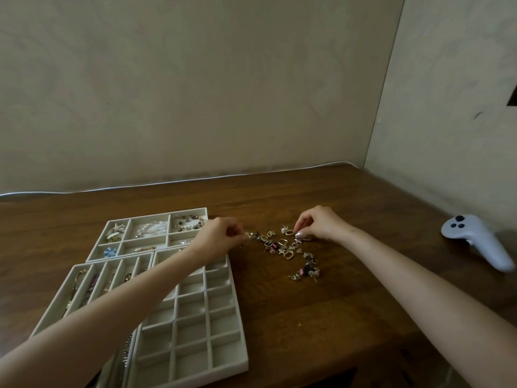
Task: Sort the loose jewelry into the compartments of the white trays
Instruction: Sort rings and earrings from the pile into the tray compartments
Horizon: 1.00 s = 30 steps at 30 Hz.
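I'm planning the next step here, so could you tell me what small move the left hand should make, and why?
Probably carry its pinched earring left into an empty cell of the grid tray: the left hand already grips it at the pile's edge, beside that tray.

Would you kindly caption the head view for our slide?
Both hands, left and right, pick at loose jewelry beside white trays.
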{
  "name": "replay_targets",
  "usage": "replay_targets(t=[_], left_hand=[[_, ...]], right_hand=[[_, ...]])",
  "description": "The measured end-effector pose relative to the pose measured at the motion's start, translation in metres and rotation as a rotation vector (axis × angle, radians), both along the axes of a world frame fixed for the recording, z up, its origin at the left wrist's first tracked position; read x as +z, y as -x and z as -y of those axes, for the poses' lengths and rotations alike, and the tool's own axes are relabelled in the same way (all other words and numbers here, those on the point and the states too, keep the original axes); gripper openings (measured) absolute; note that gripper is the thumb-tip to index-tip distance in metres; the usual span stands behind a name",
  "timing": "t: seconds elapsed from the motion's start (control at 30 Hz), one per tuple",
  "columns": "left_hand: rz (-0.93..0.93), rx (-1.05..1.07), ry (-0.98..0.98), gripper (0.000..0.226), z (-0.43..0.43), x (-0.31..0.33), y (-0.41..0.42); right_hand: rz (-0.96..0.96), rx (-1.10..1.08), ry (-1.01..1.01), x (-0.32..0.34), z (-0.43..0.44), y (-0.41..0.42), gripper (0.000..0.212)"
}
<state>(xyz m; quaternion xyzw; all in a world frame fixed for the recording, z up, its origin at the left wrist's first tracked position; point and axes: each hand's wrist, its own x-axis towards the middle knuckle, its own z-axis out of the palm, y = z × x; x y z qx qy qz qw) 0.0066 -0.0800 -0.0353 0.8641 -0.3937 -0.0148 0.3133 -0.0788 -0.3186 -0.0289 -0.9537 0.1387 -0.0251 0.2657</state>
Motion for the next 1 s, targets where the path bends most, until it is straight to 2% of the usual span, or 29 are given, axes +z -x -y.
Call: replay_targets(t=[0.33, 0.5, 0.63, 0.73, 0.83, 1.0], left_hand=[[0.002, 0.032, -0.012, 0.009, -0.008, 0.000, -0.001], [0.043, 0.023, -0.003, 0.009, -0.005, 0.002, 0.004], [0.072, 0.014, 0.007, 0.010, -0.003, 0.003, 0.012], [0.054, 0.006, 0.011, 0.009, -0.002, 0.004, 0.016], [0.039, 0.002, 0.017, 0.011, -0.002, 0.006, 0.018], [0.018, -0.003, 0.041, 0.011, -0.008, 0.013, 0.020]], right_hand=[[0.080, 0.095, -0.122, 0.007, -0.005, 0.002, 0.007], [-0.218, 0.244, -0.155, 0.024, -0.004, 0.023, 0.019], [-0.430, 0.274, -0.087, 0.024, -0.006, 0.042, 0.030], [-0.381, 0.271, -0.046, 0.016, -0.010, 0.050, 0.035], [-0.278, 0.266, -0.085, 0.011, -0.013, 0.051, 0.029], [-0.209, 0.244, -0.127, 0.008, -0.016, 0.048, 0.025]])
